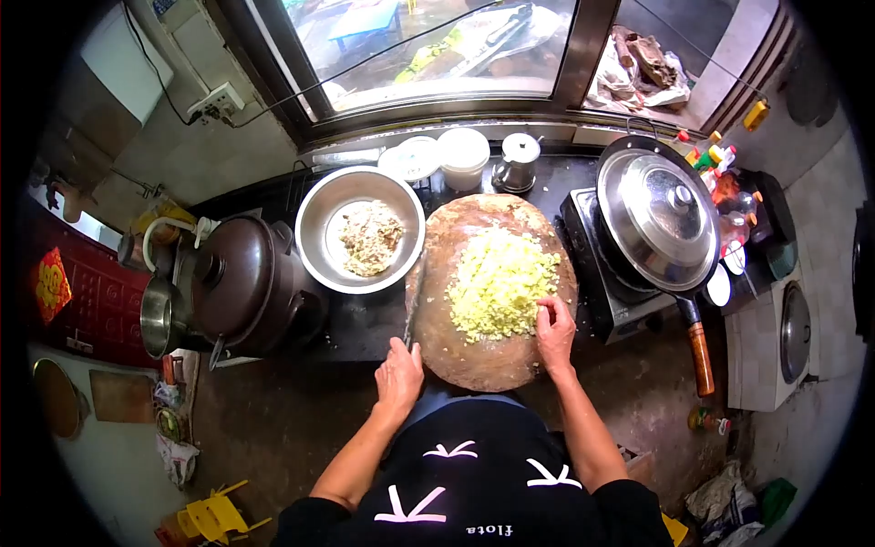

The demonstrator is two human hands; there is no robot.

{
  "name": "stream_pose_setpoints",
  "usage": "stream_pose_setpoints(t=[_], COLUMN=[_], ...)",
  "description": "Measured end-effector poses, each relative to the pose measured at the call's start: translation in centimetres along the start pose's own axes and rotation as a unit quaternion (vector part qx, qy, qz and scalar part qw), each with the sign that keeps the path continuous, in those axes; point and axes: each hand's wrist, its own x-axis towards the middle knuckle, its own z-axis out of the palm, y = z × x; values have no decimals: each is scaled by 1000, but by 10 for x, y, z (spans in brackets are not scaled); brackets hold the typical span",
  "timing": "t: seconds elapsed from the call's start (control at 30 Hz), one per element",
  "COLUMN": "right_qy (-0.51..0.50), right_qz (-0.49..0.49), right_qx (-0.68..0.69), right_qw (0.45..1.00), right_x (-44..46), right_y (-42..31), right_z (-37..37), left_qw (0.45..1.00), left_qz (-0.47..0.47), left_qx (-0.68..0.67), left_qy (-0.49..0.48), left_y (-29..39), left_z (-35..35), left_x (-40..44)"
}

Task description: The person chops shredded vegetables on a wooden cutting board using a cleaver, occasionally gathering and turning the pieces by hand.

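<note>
1. Across the round, brown wooden chopping board (474, 365): a loose, broad heap of finely chopped, pale yellow-green vegetable (497, 278), lying on the board's middle and right.

2. Left hand (398, 376): fingers curled closed about the handle of a thin, dark-grey metal knife (415, 301). The handle is mostly hidden by the grip; the blade shows almost edge-on.

3. Knife axis: running from near to far along the board's left margin, its far end just beside a round, shiny steel bowl (316, 228) of grey-brown minced mixture (369, 239). Blade and heap stand apart.

4. Right hand (554, 333): at the heap's near right edge, the closer of the two hands to it. Fingers bent, tips drawn toward the thumb; from where I stand, I cannot tell whether they pinch any pieces.

5. Principal relation: the heap lies ahead and leftward of the right fingers, but ahead and rightward of the left hand, with wood showing between heap and blade.
</note>
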Motion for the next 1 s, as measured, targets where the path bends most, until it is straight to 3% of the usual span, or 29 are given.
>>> stream_pose_setpoints(t=[0.1,0.2,0.3,0.47,0.57,0.73,0.87,0.93,1.0], right_qy=[-5,-9,1,20,32,17,26,34,37], right_qz=[-12,0,5,4,56,29,53,51,50], right_qx=[-16,6,13,4,23,0,12,11,13], right_qw=[1000,1000,1000,1000,998,999,998,998,998], right_x=[-1,1,0,-9,-15,-14,-18,-21,-26], right_y=[8,6,1,13,6,12,7,8,5], right_z=[4,7,-1,-12,-19,-14,-17,-17,-21], left_qw=[997,991,991,987,988,984,987,957,960], left_qz=[-4,77,92,130,116,139,146,268,259], left_qx=[-49,-73,-83,-53,-61,-40,-30,32,46], left_qy=[-52,-84,-52,-80,-86,-107,-62,108,92], left_y=[29,56,73,62,72,69,64,46,41], left_z=[7,-7,-18,3,-12,-5,-14,7,19], left_x=[3,20,38,71,69,77,100,139,172])
